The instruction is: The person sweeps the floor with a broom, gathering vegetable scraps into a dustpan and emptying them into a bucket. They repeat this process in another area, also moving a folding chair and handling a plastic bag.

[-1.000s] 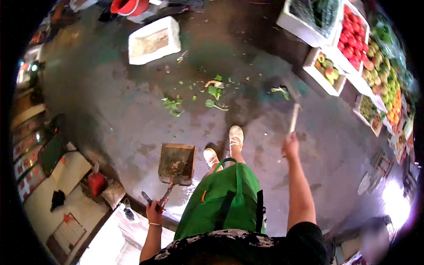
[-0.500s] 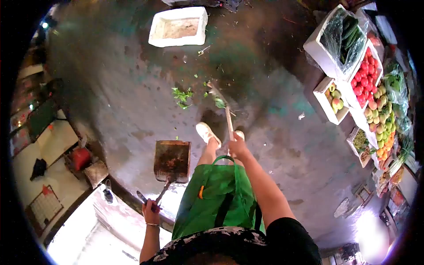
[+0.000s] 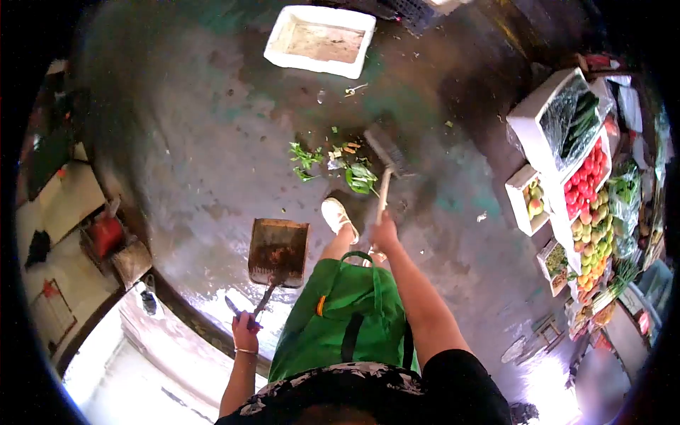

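My right hand (image 3: 384, 235) is wrapped round the pale wooden handle of a broom (image 3: 388, 150), whose wide head rests on the wet floor in front of my feet. Just left of the broom head lie loose green leaves (image 3: 360, 177), a leafy sprig (image 3: 304, 157) and small orange and white scraps (image 3: 343, 152). On my left side, my left hand (image 3: 245, 326) grips the handle of a rusty, dirty dustpan (image 3: 278, 248), which faces forward. A dark bluish piece (image 3: 232, 307) sticks out by that hand; I cannot make out what it is.
A white foam box (image 3: 322, 41) stands on the floor ahead. Along the right are crates of cucumbers (image 3: 581, 124), tomatoes (image 3: 586, 180) and mixed fruit (image 3: 591, 237). A red object (image 3: 106, 234) and boards line the left. My green apron (image 3: 340, 319) hangs below.
The broom head has swung right and forward, away from the leaves. More leaves and scraps now show in a pile. The dustpan has barely moved; the whole view has shifted slightly.
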Action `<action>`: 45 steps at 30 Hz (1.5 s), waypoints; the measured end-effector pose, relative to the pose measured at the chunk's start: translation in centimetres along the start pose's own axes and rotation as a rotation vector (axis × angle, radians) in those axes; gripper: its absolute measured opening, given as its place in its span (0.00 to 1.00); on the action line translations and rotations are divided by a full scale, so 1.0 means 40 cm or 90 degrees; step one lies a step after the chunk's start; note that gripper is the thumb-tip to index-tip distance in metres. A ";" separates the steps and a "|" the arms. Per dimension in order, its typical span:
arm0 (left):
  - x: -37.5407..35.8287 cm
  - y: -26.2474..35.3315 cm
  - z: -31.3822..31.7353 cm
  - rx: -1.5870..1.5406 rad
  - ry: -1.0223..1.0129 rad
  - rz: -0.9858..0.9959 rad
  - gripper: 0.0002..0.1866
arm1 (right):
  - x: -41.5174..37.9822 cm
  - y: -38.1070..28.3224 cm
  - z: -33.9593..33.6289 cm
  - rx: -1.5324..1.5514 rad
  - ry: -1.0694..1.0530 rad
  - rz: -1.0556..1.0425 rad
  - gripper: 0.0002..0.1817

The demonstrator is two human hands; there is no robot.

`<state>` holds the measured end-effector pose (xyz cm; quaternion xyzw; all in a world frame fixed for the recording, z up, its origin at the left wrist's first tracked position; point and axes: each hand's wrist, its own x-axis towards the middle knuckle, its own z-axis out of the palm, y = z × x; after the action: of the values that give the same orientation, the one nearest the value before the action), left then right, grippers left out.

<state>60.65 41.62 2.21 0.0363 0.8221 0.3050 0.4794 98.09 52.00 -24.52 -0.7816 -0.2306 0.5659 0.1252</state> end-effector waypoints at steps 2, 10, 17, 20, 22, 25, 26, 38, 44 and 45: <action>0.017 0.016 -0.002 -0.040 0.011 -0.020 0.10 | -0.065 -0.064 -0.023 0.117 -0.100 0.008 0.23; 0.017 0.040 0.051 -0.107 0.072 -0.051 0.10 | 0.090 -0.292 -0.219 -0.359 0.118 -0.343 0.27; -0.059 0.027 0.125 -0.204 0.146 -0.058 0.07 | 0.146 -0.521 -0.149 -0.489 -0.132 -0.132 0.29; -0.107 -0.081 0.138 -0.139 0.158 0.035 0.04 | 0.188 -0.342 -0.188 -0.481 -0.195 -0.285 0.33; -0.170 -0.068 0.213 -0.311 0.194 -0.050 0.04 | 0.157 -0.400 -0.281 -0.450 -0.261 -0.242 0.35; -0.275 -0.085 0.327 -0.376 0.270 -0.059 0.03 | 0.131 -0.582 -0.333 -0.481 -0.309 -0.247 0.36; -0.303 -0.103 0.358 -0.388 0.291 -0.071 0.03 | 0.156 -0.630 -0.310 -0.523 -0.284 -0.304 0.36; -0.522 -0.247 0.620 -0.543 0.427 -0.206 0.06 | 0.210 -0.695 -0.341 -0.417 -0.507 0.035 0.39; -0.541 -0.313 0.725 -0.561 0.412 -0.264 0.07 | 0.261 -0.768 -0.136 -0.631 -0.433 -0.394 0.37; -0.546 -0.327 0.735 -0.565 0.420 -0.272 0.07 | 0.314 -0.760 -0.065 -0.679 -0.414 -0.562 0.36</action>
<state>99.28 37.06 1.51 -0.4307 0.7104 0.5118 0.2189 97.05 84.68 -20.17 -0.3656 -0.7885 0.4775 -0.1288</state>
